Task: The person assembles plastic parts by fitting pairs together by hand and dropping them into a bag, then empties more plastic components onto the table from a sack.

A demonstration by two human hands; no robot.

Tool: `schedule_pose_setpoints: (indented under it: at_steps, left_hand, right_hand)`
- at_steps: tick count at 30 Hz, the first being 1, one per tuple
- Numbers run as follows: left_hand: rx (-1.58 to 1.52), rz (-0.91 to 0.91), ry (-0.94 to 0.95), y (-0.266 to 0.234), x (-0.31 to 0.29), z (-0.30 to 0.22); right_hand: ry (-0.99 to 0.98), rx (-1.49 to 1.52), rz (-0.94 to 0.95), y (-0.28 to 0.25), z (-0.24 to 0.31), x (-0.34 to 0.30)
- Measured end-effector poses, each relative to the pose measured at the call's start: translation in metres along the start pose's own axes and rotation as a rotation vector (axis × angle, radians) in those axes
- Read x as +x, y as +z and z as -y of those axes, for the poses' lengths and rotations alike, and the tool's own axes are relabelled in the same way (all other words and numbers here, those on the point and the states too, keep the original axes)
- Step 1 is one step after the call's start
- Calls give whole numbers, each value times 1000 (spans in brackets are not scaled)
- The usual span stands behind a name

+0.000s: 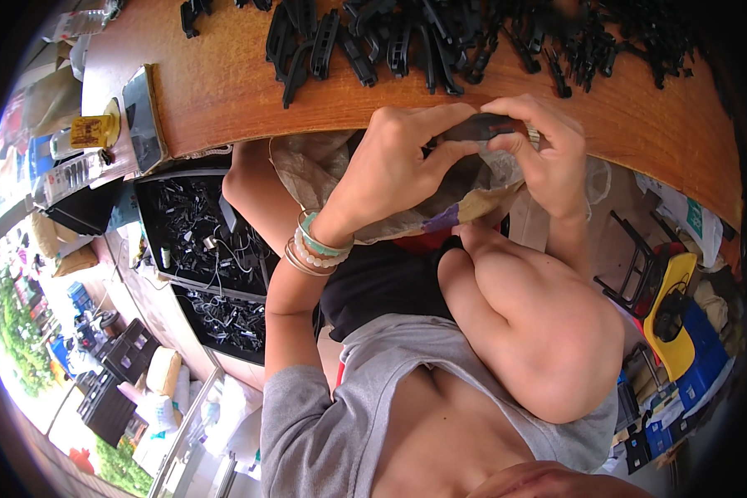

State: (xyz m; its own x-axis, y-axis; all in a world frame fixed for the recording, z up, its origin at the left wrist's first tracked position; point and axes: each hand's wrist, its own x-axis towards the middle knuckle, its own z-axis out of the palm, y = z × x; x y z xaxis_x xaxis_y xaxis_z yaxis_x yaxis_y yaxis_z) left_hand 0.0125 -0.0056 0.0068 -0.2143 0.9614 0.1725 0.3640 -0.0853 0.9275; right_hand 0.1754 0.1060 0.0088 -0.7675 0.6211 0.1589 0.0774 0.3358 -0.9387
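Just past the table's front edge, on my side, a small black plastic part point(478, 128) is held between both hands. My left hand point(394, 162), with bracelets on its wrist, pinches the part's left end between thumb and fingers. On the other end, the thumb and fingers of my right hand point(552, 153) are closed. Fingers cover much of the part, so its full shape does not show. Under the hands a pale, crumpled woven sack point(303, 170) lies over my lap. Many similar black plastic parts point(390, 41) lie heaped on the table beyond the hands.
The wooden table point(216, 100) curves across the top. A phone-like dark slab point(145, 116) and a small yellow container point(91, 131) sit at its left. Black bins point(145, 228) full of small black parts stand low on the left. A yellow chair point(671, 307) is at right.
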Motion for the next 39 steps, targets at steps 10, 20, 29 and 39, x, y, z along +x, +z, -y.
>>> schedule_pose_setpoints:
  at_steps: [10,20,29,39]
  left_hand:
    - [15,-20,39,3,2,6]
    - [688,-479,316,-43,55,36]
    - [608,-481,188,-48,71,39]
    - [-524,-250,-277,-22,16,-7]
  right_hand:
    - [-110,-19,-28,0,-3,5]
    - [65,14,-37,1,-4,10]
    - [-309,-961,-381,-20,-41,48]
    - [-46,-234,-416,-4,0,20]
